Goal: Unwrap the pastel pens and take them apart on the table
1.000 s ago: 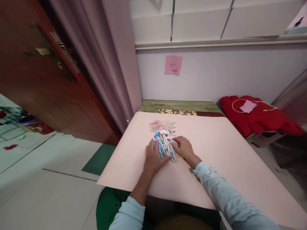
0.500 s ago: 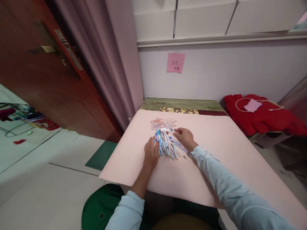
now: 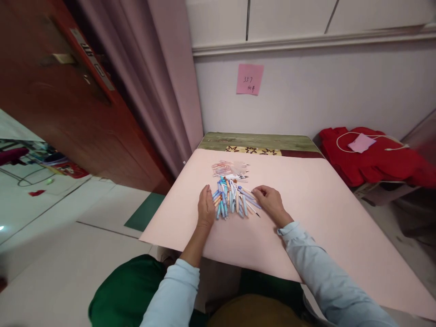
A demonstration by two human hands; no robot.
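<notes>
A loose pile of pens (image 3: pixel 235 200) in blue, lilac, white and peach lies on the pink table cover (image 3: pixel 306 218). My left hand (image 3: pixel 206 206) stands on edge at the pile's left side, fingers stretched out and holding nothing. On the right side, my right hand (image 3: pixel 270 200) has its fingers curled together at the pen ends; whatever is between the fingertips is too small to make out. Just behind the pile is a second group of pale pink pens (image 3: pixel 223 168), with clear and white ones at its right.
A wooden door (image 3: pixel 68 113) and a mauve curtain (image 3: pixel 163 77) are at the left. A red cloth (image 3: pixel 361 163) with a white cable lies beyond the table's right side. A pink note (image 3: pixel 250 79) is stuck on the wall. The green seat (image 3: pixel 129 290) is below, left.
My left hand has drawn back a little to the left, uncovering more blue and orange pens. My right hand has shifted slightly right and toward me. The view has tilted down.
</notes>
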